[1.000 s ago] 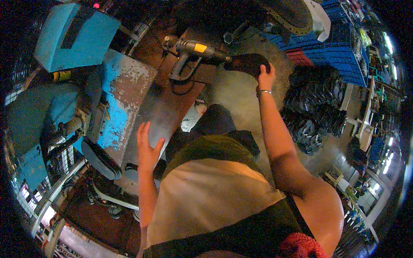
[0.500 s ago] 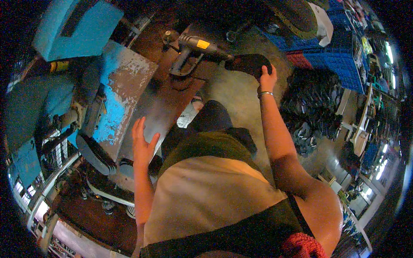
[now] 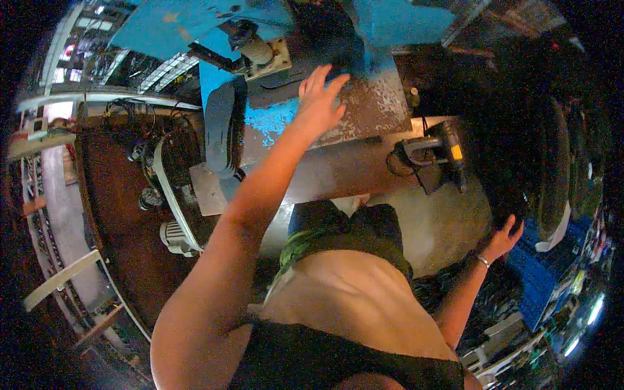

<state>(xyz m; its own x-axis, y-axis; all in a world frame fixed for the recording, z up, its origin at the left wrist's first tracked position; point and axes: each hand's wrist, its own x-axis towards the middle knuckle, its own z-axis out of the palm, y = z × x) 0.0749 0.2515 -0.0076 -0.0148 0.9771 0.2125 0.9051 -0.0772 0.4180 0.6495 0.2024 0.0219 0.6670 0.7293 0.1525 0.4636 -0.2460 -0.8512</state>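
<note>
My left hand [image 3: 321, 107] reaches over a worn blue-and-brown machine table [image 3: 370, 104], fingers spread and holding nothing. Just left of its fingertips, a dark flat shoe sole [image 3: 283, 79] lies below the machine's metal post [image 3: 260, 53]. Another dark grey sole [image 3: 220, 133] lies at the table's left side. Out to the right, my right hand [image 3: 502, 239] is closed on a dark, shoe-shaped piece [image 3: 508, 207], whose outline mostly merges with the shadow. Above and left of that hand is a black heat gun [image 3: 455, 155] with a yellow label, its nozzle toward me.
A brown lower board [image 3: 292, 175] runs along the table's near side. Blue crates [image 3: 536, 276] stand at the right, beside a large dark rounded shape [image 3: 556, 169]. A motor [image 3: 174, 237] and a pale curved rail [image 3: 162, 175] are at the left.
My view has turned left toward the blue machine. My left hand has reached forward over the table. My right hand, with the dark piece, now lies farther right and lower in view.
</note>
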